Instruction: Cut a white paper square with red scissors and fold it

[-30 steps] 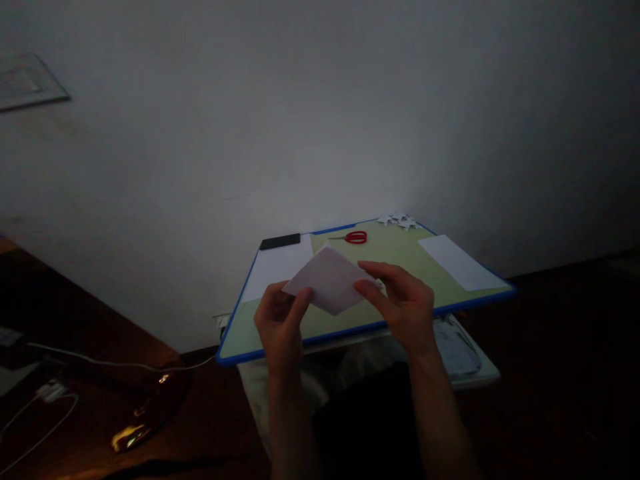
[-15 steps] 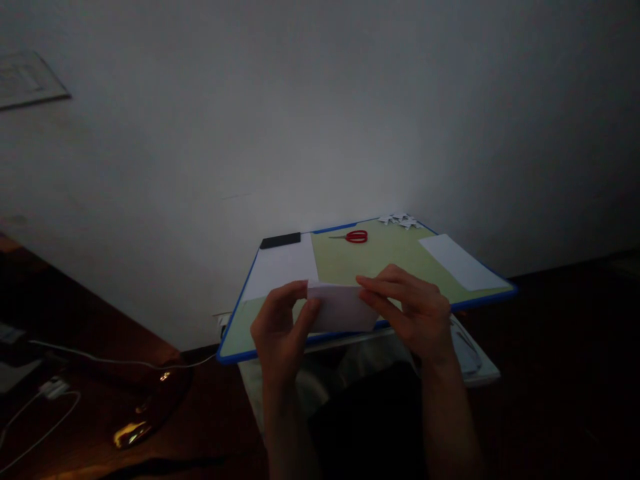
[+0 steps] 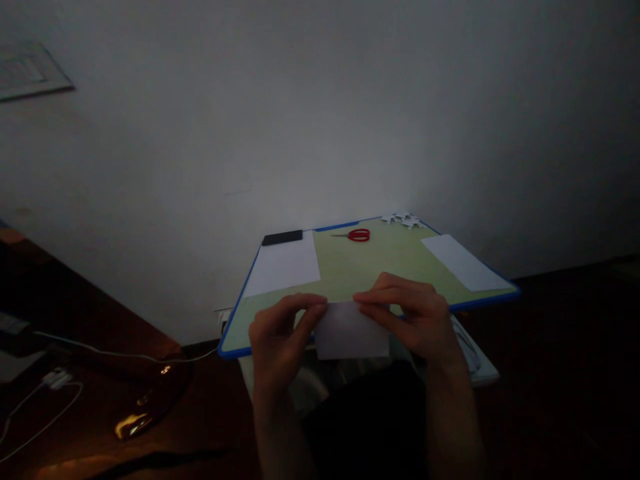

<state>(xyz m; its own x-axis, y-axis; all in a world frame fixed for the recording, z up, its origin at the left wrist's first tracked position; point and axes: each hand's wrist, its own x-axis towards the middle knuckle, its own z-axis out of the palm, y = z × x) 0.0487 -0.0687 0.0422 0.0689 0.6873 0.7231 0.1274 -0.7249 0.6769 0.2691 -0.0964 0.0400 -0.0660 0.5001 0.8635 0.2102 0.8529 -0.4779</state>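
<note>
Small white rectangle of paper [image 3: 350,331], held up in both hands

It was plain and unmarked, hung nearly upright with its face to the camera and its long edges level, and was pinched along its top edge by the left hand [image 3: 280,340] and the right hand [image 3: 417,320].

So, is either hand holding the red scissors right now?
No, the red scissors lie far back on the green board, while the left hand and right hand both pinch the white paper.
</note>
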